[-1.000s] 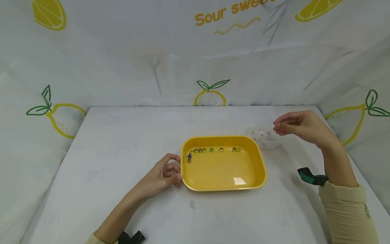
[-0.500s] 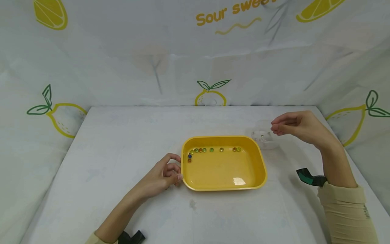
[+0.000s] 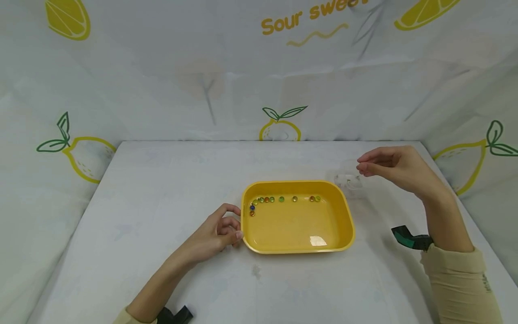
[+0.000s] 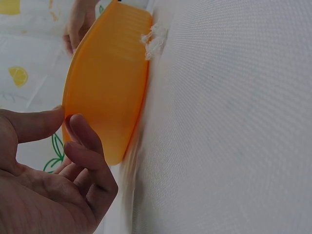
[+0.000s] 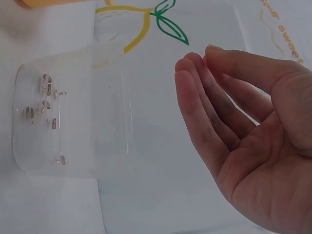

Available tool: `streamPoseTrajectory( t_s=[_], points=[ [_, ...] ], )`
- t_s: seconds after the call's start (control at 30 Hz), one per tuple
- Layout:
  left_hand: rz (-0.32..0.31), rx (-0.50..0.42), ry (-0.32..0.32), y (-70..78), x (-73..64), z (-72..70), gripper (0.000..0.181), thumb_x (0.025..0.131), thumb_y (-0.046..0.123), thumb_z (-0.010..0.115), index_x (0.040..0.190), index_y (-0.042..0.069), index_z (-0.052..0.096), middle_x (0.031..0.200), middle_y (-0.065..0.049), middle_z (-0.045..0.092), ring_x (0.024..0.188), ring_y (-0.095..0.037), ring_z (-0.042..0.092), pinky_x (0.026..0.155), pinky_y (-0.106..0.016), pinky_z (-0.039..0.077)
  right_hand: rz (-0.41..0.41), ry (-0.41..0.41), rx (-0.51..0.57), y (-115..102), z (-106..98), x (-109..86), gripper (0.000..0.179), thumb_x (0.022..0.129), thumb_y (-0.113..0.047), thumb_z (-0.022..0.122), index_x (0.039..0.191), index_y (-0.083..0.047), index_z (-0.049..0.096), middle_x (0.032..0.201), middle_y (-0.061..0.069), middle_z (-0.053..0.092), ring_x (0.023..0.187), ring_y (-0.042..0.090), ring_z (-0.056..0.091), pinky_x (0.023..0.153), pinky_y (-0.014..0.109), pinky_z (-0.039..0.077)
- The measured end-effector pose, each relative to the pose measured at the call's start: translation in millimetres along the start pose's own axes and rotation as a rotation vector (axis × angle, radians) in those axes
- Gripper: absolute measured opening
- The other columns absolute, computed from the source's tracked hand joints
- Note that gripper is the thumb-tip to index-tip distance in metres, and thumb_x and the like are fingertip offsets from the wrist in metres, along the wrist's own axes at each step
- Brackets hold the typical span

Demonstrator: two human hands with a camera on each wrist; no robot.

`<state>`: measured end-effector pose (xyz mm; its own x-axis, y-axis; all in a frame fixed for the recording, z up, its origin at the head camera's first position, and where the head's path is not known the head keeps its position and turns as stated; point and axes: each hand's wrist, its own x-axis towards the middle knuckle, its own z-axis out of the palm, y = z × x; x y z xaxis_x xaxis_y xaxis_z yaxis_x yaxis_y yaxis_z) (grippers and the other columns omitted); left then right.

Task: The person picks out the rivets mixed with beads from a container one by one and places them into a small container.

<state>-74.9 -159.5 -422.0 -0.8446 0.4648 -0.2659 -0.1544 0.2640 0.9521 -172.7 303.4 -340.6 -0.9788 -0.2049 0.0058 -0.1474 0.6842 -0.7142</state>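
A yellow tray (image 3: 299,227) lies on the white table, with several glass marbles (image 3: 281,199) along its far side and far left corner. My left hand (image 3: 212,231) holds the tray's left rim; in the left wrist view its thumb touches the rim and curled fingers meet the outer wall. A clear plastic box (image 5: 78,122) stands by the tray's far right corner, containing several small clear-and-brown pieces (image 5: 46,105). Above and right of this box hovers my right hand (image 3: 398,166), thumb tip meeting the fingertips. Whether anything small sits between them is hidden.
White cloth (image 3: 154,90) printed with lemons hangs behind and at both sides of the table (image 3: 162,189). A tuft of frayed white threads (image 4: 154,41) sticks up beside the tray. Each wrist wears a black device (image 3: 410,237).
My right hand has drifted slightly left above the clear box. The left hand, tray and marbles stay as they were.
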Motion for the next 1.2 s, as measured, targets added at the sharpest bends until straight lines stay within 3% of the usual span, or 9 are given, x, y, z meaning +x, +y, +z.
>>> streamPoseTrajectory(
  t_s=[0.23,0.67,0.9,1.2],
  points=[
    [-0.002,-0.004,-0.002,0.3,0.4,0.7,0.051,0.101,0.009,0.068,0.143,0.002,0.040,0.098,-0.009,0.066,0.078,-0.016,0.061,0.058,-0.022,0.041,-0.065,0.036,0.001,-13.7,7.3,0.8,0.020,0.097,-0.011,0.081,0.117,-0.007,0.079,0.095,-0.016,0.080,0.085,0.003,0.077,0.080,0.011,0.058],
    [0.001,-0.010,-0.005,-0.1,0.3,0.7,0.050,0.101,0.008,0.067,0.143,0.002,0.040,0.100,-0.010,0.066,0.078,-0.016,0.061,0.058,-0.022,0.040,-0.173,-0.019,0.060,-50.6,29.4,9.3,0.017,0.097,-0.006,0.080,0.114,-0.009,0.080,0.097,-0.014,0.081,0.084,0.010,0.077,0.076,0.021,0.062],
    [0.000,-0.012,-0.008,-0.7,0.5,0.5,0.051,0.101,0.008,0.068,0.143,0.002,0.040,0.100,-0.010,0.066,0.078,-0.016,0.061,0.058,-0.022,0.041,-0.176,-0.070,0.086,-65.4,39.5,15.5,0.018,0.098,-0.015,0.081,0.115,-0.010,0.080,0.100,-0.004,0.082,0.086,0.013,0.078,0.078,0.023,0.063],
    [-0.002,-0.013,-0.010,-1.1,0.2,0.3,0.051,0.101,0.009,0.068,0.143,0.003,0.040,0.099,-0.009,0.066,0.079,-0.016,0.062,0.058,-0.022,0.041,-0.260,-0.211,0.117,-86.6,51.0,24.7,0.015,0.098,-0.016,0.081,0.113,-0.012,0.080,0.105,0.006,0.080,0.090,0.014,0.079,0.085,0.024,0.064]
  ],
)
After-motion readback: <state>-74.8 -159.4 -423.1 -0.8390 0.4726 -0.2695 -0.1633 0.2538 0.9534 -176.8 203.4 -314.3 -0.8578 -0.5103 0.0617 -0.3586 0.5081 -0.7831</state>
